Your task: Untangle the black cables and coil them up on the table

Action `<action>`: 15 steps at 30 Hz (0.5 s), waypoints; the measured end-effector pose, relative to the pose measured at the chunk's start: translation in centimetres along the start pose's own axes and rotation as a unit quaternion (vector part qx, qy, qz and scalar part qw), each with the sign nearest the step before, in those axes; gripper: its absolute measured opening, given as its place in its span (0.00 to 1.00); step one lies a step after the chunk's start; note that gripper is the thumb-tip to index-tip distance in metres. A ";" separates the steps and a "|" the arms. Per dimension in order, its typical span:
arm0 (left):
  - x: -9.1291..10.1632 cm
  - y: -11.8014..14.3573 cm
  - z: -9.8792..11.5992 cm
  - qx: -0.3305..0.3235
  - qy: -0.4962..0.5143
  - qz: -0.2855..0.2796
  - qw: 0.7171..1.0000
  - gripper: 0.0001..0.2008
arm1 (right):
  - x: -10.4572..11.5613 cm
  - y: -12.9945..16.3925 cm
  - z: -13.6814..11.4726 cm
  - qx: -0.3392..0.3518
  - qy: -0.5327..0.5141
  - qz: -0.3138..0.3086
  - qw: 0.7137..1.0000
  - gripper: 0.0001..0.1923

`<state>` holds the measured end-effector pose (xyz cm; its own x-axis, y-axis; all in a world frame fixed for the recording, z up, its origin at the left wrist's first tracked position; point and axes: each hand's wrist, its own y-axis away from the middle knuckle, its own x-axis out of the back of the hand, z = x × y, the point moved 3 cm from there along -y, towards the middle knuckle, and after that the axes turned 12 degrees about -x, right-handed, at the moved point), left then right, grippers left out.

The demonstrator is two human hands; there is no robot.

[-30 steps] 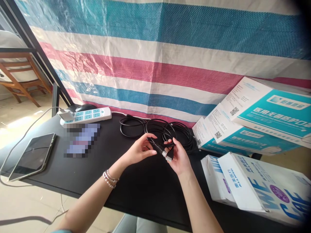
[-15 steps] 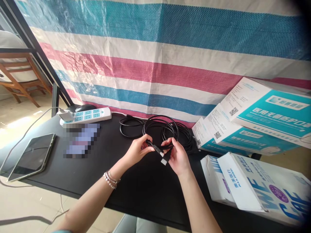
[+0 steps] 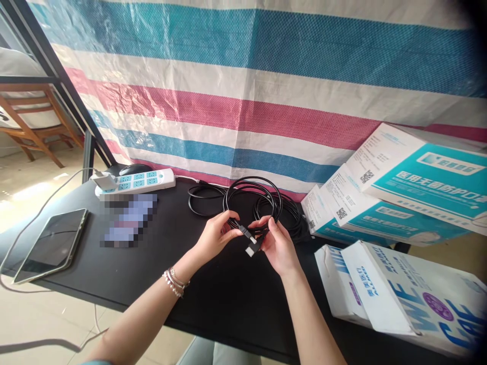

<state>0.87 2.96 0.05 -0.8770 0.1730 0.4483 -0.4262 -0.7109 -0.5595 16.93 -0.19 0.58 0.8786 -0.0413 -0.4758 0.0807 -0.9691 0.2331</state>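
A black HDMI cable (image 3: 252,179), wound in loops, is held up between both hands over the dark table (image 3: 224,294). My left hand (image 3: 217,234) pinches it near one connector (image 3: 248,234), thumb and fingers closed round the cable. My right hand (image 3: 279,243) grips the other side of the loops, and a second connector (image 3: 252,248) with a bare metal end sticks out from its fingers. The two connectors nearly meet, one above the other. Behind the hands, more black cable (image 3: 292,203) lies coiled on the table. Fingers partly hide the held strands.
White power strip (image 3: 163,177) with a plugged-in charger (image 3: 103,179), back left; a black mouse (image 3: 133,169) behind it. A tablet (image 3: 51,246) lies by the left edge, near a blurred-out item (image 3: 129,220). Mask boxes (image 3: 426,172) and white cartons (image 3: 399,294) stand right. A striped sheet (image 3: 243,76) hangs behind.
The connector at my right hand has swung slightly left, under the other connector. The held loops have risen a little. My left hand stays almost still.
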 end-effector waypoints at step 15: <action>5.0 -0.3 -2.7 -0.049 -0.227 0.121 0.965 0.19 | -5.3 -4.8 -0.4 -0.050 0.024 -0.108 0.993 0.12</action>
<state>-3.93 5.87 0.61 -0.7749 -0.3223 0.5437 -0.2603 -0.6211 -0.7393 12.07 4.74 2.36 0.8571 0.1796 -0.4828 0.3145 -0.9248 0.2142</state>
